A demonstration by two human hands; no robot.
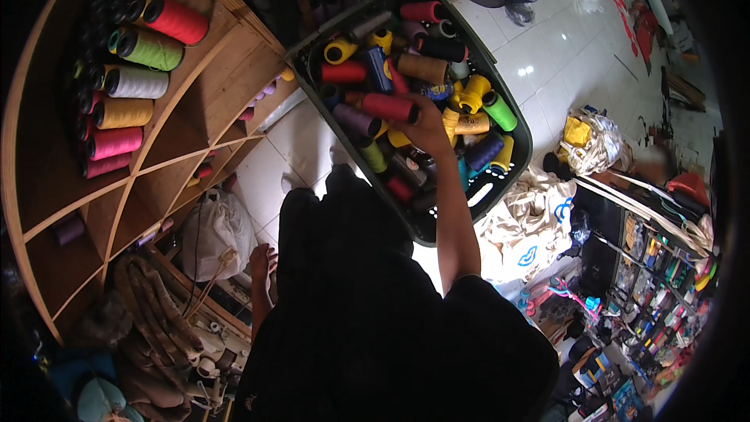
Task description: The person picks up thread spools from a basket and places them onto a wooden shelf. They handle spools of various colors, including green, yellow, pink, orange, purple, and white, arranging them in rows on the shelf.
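Observation:
A dark plastic bin [355,155] full of thread spools is in front of me. My right hand [427,129] reaches into it, fingers closed round one end of a crimson thread spool [385,106]. Around that spool lie a purple spool [356,120], a brown spool [423,68], a bright green spool [500,112] and several yellow ones. My left hand [263,261] hangs low at my left side beside a white plastic bag [217,234]. Its fingers look apart and nothing shows in them.
On the left, a wooden shelf [183,113] holds a row of spools, among them a red spool [176,22] and a white spool [137,83]. Cloth bags [525,223] lie right of the bin on the tiled floor [539,70]. Cluttered small goods [641,305] fill the lower right.

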